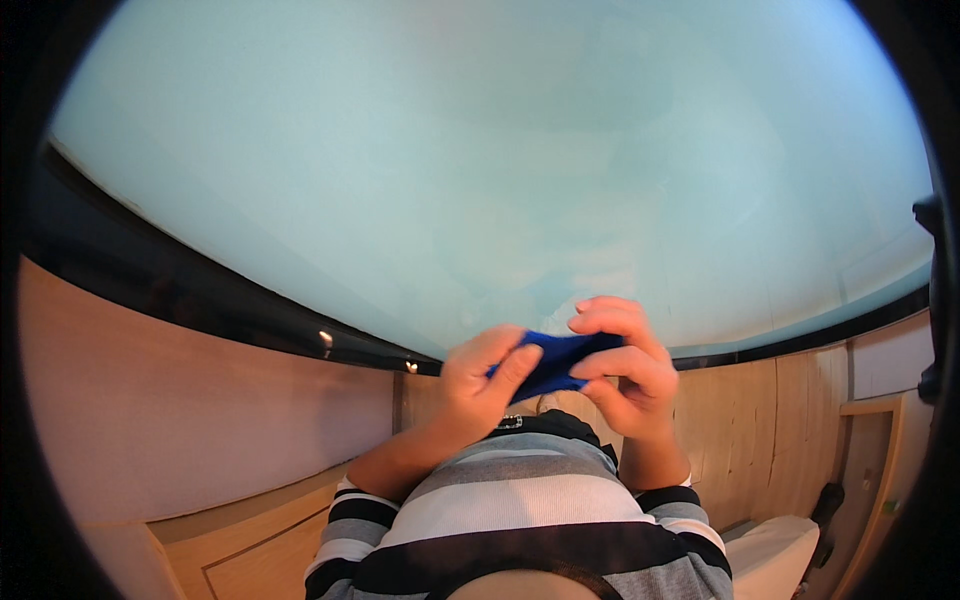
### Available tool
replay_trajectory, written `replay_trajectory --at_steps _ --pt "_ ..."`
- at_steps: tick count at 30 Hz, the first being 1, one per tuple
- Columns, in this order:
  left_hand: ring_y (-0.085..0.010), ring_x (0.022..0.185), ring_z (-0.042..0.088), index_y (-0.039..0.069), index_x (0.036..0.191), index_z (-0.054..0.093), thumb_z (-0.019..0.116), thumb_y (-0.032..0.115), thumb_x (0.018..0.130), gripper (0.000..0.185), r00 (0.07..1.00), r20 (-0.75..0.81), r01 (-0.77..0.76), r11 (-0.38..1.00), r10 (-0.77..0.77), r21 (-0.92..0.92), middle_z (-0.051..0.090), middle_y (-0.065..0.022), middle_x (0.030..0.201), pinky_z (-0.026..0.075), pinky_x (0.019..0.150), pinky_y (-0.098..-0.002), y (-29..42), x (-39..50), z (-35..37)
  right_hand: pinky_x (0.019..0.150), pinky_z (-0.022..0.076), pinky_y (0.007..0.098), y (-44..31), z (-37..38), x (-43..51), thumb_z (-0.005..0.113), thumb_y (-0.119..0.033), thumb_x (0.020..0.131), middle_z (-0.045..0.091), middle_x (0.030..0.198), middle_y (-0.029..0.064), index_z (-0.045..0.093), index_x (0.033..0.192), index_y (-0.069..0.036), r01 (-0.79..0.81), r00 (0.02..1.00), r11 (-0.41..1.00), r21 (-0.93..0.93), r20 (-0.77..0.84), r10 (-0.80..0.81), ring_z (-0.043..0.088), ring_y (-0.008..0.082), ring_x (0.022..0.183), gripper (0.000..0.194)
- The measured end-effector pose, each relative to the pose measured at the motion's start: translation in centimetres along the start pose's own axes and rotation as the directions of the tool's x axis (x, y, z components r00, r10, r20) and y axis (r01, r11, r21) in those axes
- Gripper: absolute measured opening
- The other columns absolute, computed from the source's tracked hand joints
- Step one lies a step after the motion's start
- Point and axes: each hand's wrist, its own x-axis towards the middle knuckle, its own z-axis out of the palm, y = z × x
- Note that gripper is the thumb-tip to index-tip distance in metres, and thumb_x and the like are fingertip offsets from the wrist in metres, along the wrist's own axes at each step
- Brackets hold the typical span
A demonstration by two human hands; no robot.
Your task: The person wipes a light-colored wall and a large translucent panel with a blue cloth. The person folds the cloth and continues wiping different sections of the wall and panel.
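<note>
A small piece of blue cloth [559, 364] is stretched between my two hands, in front of my waist. My left hand [487, 375] pinches its left end, with the thumb lying on top. At the right end, my right hand [630, 367] holds the cloth's edge between thumb and fingers, and its upper fingers are curled over the far corner. Part of the cloth is hidden under the fingers. What kind of cloth item it is, I cannot tell.
A large pale, glossy surface [465, 172] with a black edge [225, 285] spans the view beyond my hands. Wooden flooring [735, 427] shows below right, near a white object [772, 555]. A pinkish wall or panel [210, 405] stands at left.
</note>
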Motion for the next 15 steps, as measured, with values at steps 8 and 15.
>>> replay_trajectory --at_steps 8,15 --pt "-0.0017 0.059 0.033 -0.004 0.087 0.057 0.055 0.012 0.094 0.018 0.851 -0.489 -0.153 0.981 0.193 0.122 0.042 0.0065 0.063 0.028 0.05 -0.0183 -1.5 0.2 -2.5 0.087 0.0369 0.0463 1.2 -2.9 -1.3 0.066 -0.024 0.083 0.066 0.086 0.0109 0.058 0.072 -0.009 0.114 0.977 0.903 0.414 -0.211 -0.027 0.053 0.0311 0.1 0.02" --pt "-0.0065 0.057 0.038 -0.003 0.082 0.056 0.057 0.008 0.091 0.014 0.831 -0.457 -0.204 0.938 0.317 0.28 0.045 0.0006 0.064 0.032 0.051 -0.0209 -1.2 0.6 -3.6 0.079 0.0357 0.0414 1.3 -3.5 -0.8 0.066 -0.023 0.085 0.065 0.072 0.0051 0.057 0.075 -0.011 0.188 0.967 0.823 0.535 -0.246 -0.062 0.056 0.0237 0.083 0.019"
